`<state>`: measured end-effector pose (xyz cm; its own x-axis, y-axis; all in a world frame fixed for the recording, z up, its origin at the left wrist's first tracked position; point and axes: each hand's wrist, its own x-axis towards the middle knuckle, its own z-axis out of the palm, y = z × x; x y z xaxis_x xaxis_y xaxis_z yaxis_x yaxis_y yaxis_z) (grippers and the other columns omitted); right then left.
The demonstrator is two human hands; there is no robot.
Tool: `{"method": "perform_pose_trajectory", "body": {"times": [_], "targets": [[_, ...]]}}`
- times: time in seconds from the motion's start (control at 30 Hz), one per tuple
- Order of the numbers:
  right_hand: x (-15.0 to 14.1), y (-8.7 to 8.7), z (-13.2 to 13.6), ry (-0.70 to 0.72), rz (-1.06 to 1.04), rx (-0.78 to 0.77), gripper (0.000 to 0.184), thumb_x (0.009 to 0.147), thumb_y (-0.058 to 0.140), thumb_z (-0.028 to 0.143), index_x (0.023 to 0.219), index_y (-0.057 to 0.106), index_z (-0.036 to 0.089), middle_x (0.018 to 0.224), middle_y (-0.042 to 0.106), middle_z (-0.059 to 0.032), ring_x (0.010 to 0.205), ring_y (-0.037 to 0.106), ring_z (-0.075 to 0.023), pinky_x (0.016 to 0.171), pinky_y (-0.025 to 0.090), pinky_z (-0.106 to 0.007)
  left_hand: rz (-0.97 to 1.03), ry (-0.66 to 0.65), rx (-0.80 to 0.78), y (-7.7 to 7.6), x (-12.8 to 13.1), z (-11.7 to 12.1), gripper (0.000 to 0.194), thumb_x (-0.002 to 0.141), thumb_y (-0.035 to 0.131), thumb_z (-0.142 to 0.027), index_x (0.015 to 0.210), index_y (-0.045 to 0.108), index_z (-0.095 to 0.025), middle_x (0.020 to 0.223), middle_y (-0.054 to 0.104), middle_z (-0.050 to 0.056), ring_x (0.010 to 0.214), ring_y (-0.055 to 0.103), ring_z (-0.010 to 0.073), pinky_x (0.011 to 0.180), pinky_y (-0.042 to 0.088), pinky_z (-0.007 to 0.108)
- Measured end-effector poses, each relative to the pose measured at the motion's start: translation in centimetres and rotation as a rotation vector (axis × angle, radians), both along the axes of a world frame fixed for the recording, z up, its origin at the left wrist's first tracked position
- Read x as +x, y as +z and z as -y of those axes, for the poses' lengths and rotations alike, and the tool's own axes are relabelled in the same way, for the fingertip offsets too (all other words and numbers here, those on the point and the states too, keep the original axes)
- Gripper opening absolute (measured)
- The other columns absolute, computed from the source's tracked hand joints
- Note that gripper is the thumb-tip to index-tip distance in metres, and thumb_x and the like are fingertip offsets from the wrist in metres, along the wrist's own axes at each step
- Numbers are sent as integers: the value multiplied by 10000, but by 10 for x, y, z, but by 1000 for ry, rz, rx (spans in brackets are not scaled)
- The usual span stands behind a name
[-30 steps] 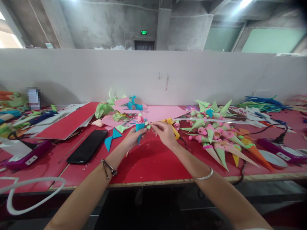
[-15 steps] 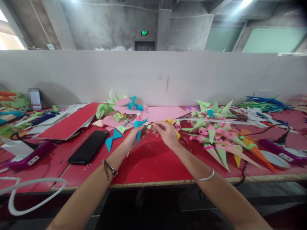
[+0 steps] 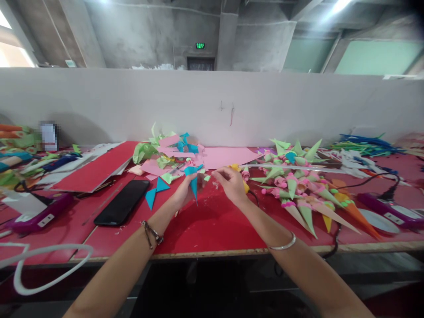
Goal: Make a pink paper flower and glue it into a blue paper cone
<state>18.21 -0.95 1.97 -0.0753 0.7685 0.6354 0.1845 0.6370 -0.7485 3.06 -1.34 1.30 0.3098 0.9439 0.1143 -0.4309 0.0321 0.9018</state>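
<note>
My left hand is closed around a blue paper cone, its pointed tip hanging down and a bit of pink at its top. To the right of the cone, my right hand is raised with thumb and fingertips pinched together. Whatever is between those fingertips is too small to make out. A pale green paper scrap lies between the two hands. Left of my left hand, blue paper triangles lie on the red table. A yellow tool, partly hidden, sits behind my right hand.
A black phone lies at left, near a red board. Many paper cone flowers are heaped at right. Purple power strips with cables stand at both sides. Pink paper sheets lie at the back, before a white partition.
My left hand has turned the blue cone slightly, its tip shifting to the right and its pink top showing less. My right hand has hardly moved and stays pinched.
</note>
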Motion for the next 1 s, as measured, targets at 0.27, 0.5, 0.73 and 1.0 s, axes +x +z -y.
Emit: {"method": "perform_pose_trajectory", "body": {"times": [0.27,0.5,0.73,1.0], "targets": [[2,0,-3,53,-47,27,185,770,507,207,888,648,195,837,635,-34,734,589,-129,684,459,-252,-92,-11,-42,1,0,3,343,579,603,-419,766,554,-136,574,521,-8,490,439,83,451,307,192],[2,0,-3,51,-11,13,127,747,550,271,753,642,183,669,627,-12,632,579,-138,604,457,-252,-221,84,25,-12,-1,-4,285,572,644,-313,776,598,-119,601,560,-10,549,484,85,539,355,197],[3,1,-5,27,-44,51,192,786,488,232,910,631,199,860,633,-41,773,591,-141,702,462,-272,-278,83,59,-18,-3,-6,311,610,628,-333,844,601,-129,654,590,4,593,518,100,576,373,213],[0,3,2,132,-80,-71,86,706,594,256,689,599,172,597,591,8,549,562,-118,543,461,-237,-318,43,73,-12,0,0,297,583,658,-324,793,604,-120,681,590,15,610,518,104,601,385,231]]}}
